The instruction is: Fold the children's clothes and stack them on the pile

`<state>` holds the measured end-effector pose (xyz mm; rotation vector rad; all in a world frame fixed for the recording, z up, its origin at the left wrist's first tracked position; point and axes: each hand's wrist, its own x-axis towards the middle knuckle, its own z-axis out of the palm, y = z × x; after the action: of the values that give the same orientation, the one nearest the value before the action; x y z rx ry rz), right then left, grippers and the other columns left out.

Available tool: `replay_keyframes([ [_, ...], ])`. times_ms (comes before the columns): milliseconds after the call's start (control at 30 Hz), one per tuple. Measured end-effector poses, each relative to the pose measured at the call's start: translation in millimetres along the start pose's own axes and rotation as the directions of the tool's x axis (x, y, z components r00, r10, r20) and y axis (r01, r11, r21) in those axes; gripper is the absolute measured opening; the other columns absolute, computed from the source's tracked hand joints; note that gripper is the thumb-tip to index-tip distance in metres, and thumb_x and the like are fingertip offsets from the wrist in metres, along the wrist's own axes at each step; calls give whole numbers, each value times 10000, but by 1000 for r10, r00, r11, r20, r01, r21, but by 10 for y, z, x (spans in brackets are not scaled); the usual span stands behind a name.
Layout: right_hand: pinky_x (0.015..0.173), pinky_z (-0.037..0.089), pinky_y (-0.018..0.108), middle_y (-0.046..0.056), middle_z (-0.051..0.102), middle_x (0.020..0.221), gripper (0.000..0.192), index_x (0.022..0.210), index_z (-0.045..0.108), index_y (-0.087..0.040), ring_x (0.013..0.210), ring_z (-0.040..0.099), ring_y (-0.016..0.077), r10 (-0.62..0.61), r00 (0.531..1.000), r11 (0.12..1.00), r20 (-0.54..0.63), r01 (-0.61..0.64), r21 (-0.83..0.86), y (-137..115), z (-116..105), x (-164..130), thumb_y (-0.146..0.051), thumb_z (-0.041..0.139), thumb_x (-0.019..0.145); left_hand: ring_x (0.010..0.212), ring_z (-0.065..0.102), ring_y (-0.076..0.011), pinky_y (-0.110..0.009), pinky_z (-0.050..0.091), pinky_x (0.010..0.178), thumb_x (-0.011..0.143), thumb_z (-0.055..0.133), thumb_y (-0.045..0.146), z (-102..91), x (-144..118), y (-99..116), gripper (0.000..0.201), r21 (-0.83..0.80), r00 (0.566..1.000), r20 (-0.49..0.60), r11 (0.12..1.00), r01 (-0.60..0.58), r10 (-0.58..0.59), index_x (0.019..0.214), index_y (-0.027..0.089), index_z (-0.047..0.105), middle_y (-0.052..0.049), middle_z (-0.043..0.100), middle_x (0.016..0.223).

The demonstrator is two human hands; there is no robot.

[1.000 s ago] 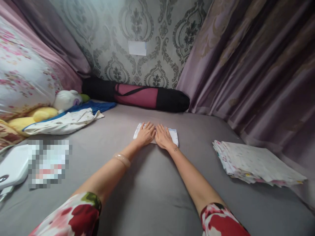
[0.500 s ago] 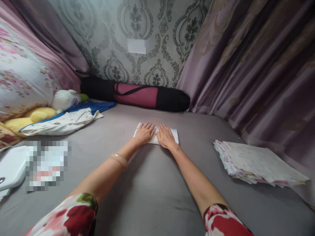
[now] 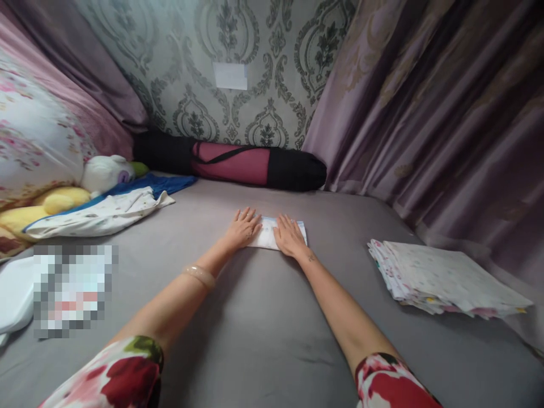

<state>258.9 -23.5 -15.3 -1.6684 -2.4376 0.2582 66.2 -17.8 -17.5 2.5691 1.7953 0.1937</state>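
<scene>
A small white folded cloth [image 3: 267, 234] with a bluish far edge lies flat on the grey bed sheet [image 3: 255, 317]. My left hand [image 3: 243, 229] rests palm down over its left end, fingers spread and pointing away from me. On the right part of the cloth, my right hand [image 3: 290, 234] also presses flat, fingers stretched out. Between the two hands the middle of the cloth shows. Neither hand grips anything.
At the right lies a stack of folded printed cloths [image 3: 450, 277]. A black and maroon long bag [image 3: 232, 164] lies along the wall. On the left are a blue and white garment [image 3: 106, 212], plush toys [image 3: 108, 173] and a white item [image 3: 15, 292] beside a blurred-out patch.
My left hand has slid left to the cloth's left end, uncovering more of its middle. My right hand stays nearly in place. The view has shifted slightly.
</scene>
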Motion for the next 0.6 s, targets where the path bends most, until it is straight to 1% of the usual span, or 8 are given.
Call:
replay_keyframes([
  [167,1188,88,414,136,266,1571,595,1497,291,-37,1463,181,246,23,999,999,-27,-23,-29,49,76,-44,-351,205,998,1456,220,-283,-484,151,1178,1009,221,407,53,-13,-37,557,-54,997,73,998,41,-37,1496,156,321,-128,294,1566],
  [267,1188,93,411,139,260,1573,601,1496,289,-32,1464,179,246,17,1000,1000,10,-16,-15,55,32,-41,-357,203,998,1458,211,-295,-497,159,1172,1004,225,413,19,6,-45,565,-71,993,111,997,35,-27,1495,149,322,-133,280,1570],
  [333,1188,105,398,140,255,1575,609,1497,287,-34,1464,184,240,13,999,1000,41,-13,6,91,-31,-49,-371,190,1000,1460,199,-302,-501,165,1169,999,227,418,-16,10,-72,571,-83,994,109,996,28,-19,1488,142,333,-136,276,1571],
  [400,1189,102,401,143,228,1582,622,1504,268,-35,1470,159,242,31,999,999,21,-31,8,159,-79,-77,-388,179,1000,1470,158,-303,-497,158,1170,996,217,422,-29,2,-119,584,-95,996,80,994,48,-41,1493,133,320,-136,246,1581],
  [467,1189,96,410,145,199,1590,632,1511,248,-35,1476,125,247,73,997,997,-13,-73,-7,239,-87,-114,-397,176,998,1477,118,-301,-492,152,1171,993,201,439,-10,-11,-176,607,-121,994,75,989,89,-80,1505,126,290,-134,219,1589],
  [533,1189,101,408,146,195,1591,634,1510,246,-30,1477,118,253,104,995,994,-11,-104,-23,307,-55,-147,-397,186,996,1479,99,-302,-492,148,1171,987,192,466,28,-19,-221,632,-154,989,110,981,117,-100,1514,124,264,-130,213,1591],
  [600,1187,114,405,147,206,1588,631,1507,253,-26,1475,128,260,110,994,993,8,-110,-31,349,-7,-161,-393,200,997,1481,81,-307,-497,132,1171,981,191,488,57,-17,-244,654,-178,983,148,975,131,-105,1520,122,244,-126,203,1596],
])
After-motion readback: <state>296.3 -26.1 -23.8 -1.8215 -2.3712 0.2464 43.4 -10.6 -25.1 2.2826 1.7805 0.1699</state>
